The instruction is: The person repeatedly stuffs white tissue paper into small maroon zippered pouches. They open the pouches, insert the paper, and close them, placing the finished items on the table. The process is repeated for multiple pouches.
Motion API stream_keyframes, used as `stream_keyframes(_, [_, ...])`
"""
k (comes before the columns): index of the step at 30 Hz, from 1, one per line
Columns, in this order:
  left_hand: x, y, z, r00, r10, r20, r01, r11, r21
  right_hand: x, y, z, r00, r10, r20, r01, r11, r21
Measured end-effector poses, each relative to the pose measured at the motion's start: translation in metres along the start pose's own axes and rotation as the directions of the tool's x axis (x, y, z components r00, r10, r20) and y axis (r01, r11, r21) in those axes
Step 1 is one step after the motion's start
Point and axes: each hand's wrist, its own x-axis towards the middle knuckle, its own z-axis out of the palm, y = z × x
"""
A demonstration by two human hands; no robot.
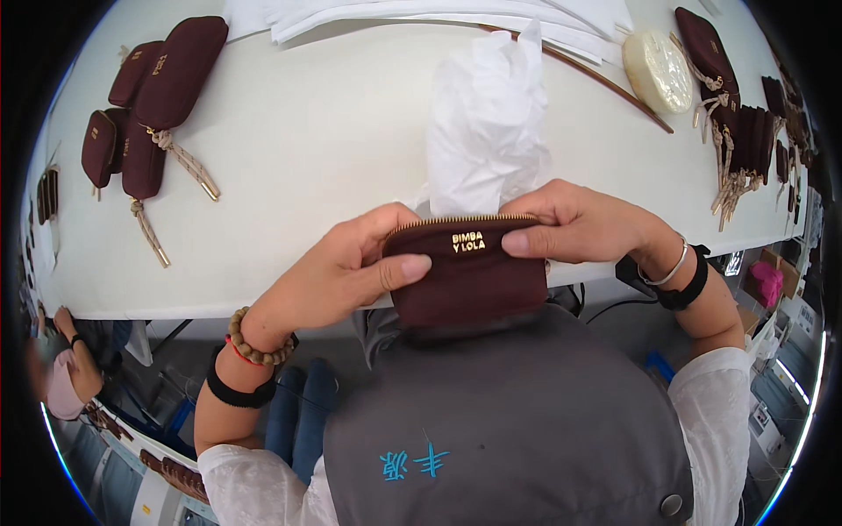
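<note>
A small burgundy zip pouch with gold lettering and a brass zip along its top is held up at the table's near edge, in front of my apron. My left hand grips its left upper corner, thumb on the front face. At the opposite corner my right hand pinches it, thumb beside the lettering. The fingers behind the pouch are hidden. Just beyond the pouch lies crumpled white tissue paper on the white table.
Burgundy pouches with beige cord pulls are stacked at the far left; more pouches lie far right beside a plastic-wrapped cream oval bundle. A thin brown strip and white paper sheets lie at the back. Another person's arm shows at left.
</note>
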Motion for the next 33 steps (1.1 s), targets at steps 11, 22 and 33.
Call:
stream_keyframes(11, [-0.002, 0.004, 0.010, 0.993, -0.031, 0.113, 0.055, 0.975, -0.216, 0.009, -0.001, -0.002, 0.994, 0.035, -0.105, -0.019, 0.988, 0.155])
stream_keyframes(22, [0.011, 0.000, 0.039, 0.948, -0.015, 0.317, 0.129, 0.931, -0.342, -0.001, -0.008, 0.019, 0.911, -0.311, -0.271, 0.273, 0.947, -0.170])
stream_keyframes(33, [0.007, 0.009, -0.008, 0.963, -0.111, 0.247, 0.129, 0.990, -0.058, -0.005, -0.007, -0.007, 0.980, -0.006, 0.196, 0.005, 1.000, 0.001])
